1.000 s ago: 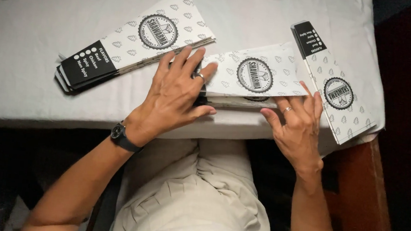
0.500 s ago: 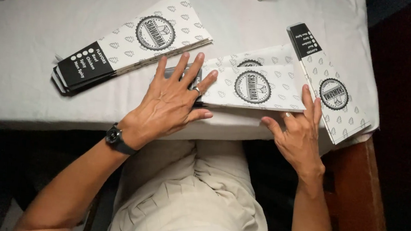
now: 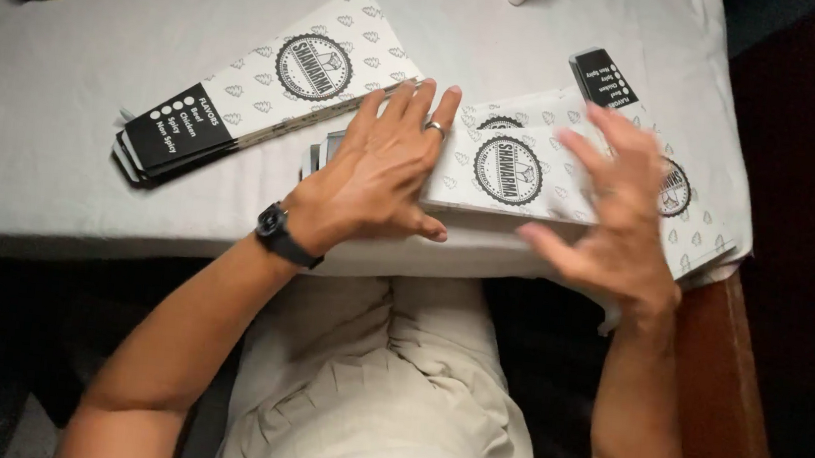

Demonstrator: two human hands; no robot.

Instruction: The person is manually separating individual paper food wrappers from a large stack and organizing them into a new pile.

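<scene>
No grip, left hand (image 3: pixel 377 181) flat on paper sleeve (image 3: pixel 508 169), right hand (image 3: pixel 613 214) hovering

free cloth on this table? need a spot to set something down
Free: bare tablecloth left of the left sleeve stack, and the strip between that stack and the small items at the far edge. Crowded: front centre and right, under left hand, right hand and overlapping sleeves.

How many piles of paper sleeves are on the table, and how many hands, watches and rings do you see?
Piles of flat printed paper sleeves: 3, the left pile, the middle pile, the right pile
Hands: 2, left hand pressing on the middle pile, right hand above it
Wristwatch: 1
Ring: 1
Total: 7
</scene>
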